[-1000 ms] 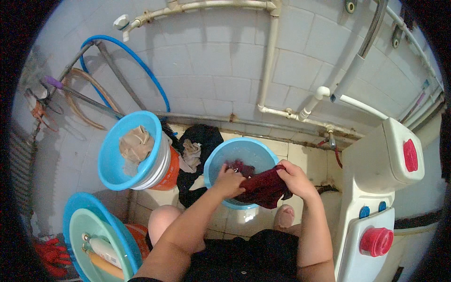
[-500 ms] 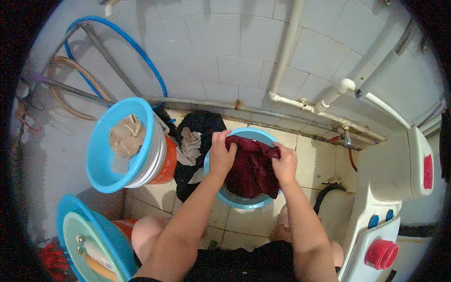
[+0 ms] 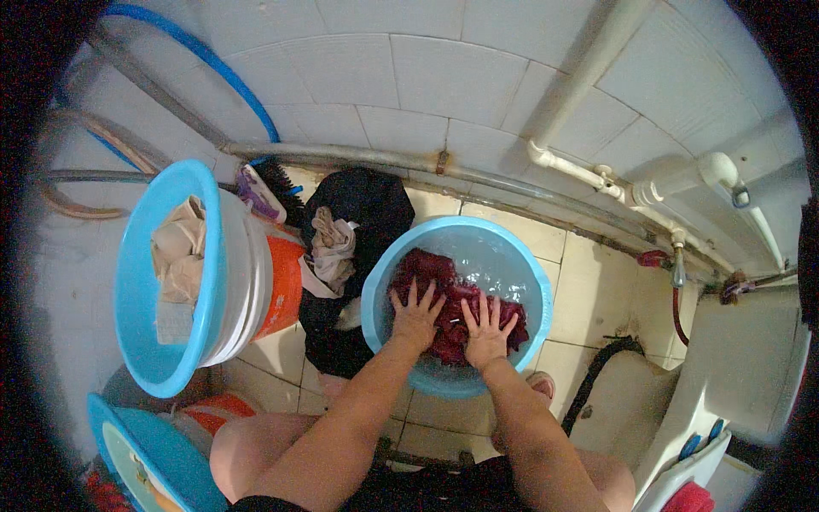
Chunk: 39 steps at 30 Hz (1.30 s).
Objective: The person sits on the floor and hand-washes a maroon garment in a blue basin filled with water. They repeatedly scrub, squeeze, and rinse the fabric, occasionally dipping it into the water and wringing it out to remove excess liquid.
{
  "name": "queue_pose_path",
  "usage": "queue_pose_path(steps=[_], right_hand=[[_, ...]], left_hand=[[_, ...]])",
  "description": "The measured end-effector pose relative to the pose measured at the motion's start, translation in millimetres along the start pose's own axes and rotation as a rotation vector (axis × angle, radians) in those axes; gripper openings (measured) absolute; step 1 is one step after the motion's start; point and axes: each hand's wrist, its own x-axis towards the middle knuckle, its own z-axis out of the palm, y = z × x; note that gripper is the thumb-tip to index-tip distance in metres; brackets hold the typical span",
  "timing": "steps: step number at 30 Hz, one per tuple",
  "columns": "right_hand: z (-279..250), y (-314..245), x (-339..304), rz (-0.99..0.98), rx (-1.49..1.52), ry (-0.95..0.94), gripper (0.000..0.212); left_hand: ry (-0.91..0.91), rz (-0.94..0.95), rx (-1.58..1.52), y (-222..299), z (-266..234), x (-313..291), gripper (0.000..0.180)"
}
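A dark red cloth, some kind of garment, lies wet and bunched in a light blue basin of water on the floor. My left hand rests on the cloth's left part, its fingers spread. Beside it, my right hand presses flat on the right part, fingers also apart. Neither hand grips anything. Water with bright glints shows around the cloth, mostly on its far side. The kind of garment cannot be made out.
Left of the basin, black cloth and a beige cloth lie on the tiles. Another blue basin with beige fabric stands on stacked buckets. Pipes run along the wall; a black hose lies at right.
Both hands have let go of the dark red cloth, which they held bunched above the basin. It now lies in the water under spread fingers. The view has shifted nearer the basin.
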Motion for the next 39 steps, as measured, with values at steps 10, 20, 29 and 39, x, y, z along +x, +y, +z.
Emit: queue_pose_path(steps=[10,20,29,39], right_hand=[[79.4,22.0,54.5,-0.071,0.035,-0.013,0.051],[53.6,62.4,87.6,-0.11,0.401,-0.348,0.049],[-125.3,75.9,30.0,-0.055,1.212,-0.434,0.044],[-226.5,98.3,-39.1,-0.15,1.434,0.062,0.029]], left_hand=[[-0.147,-0.036,-0.308,-4.2,58.9,60.2,0.052],[0.12,0.039,-0.34,-20.3,36.0,76.0,0.031],[0.066,0.401,-0.938,-39.6,-127.5,24.3,0.032],[0.254,0.68,-1.168,-45.5,-278.0,-84.7,0.041]])
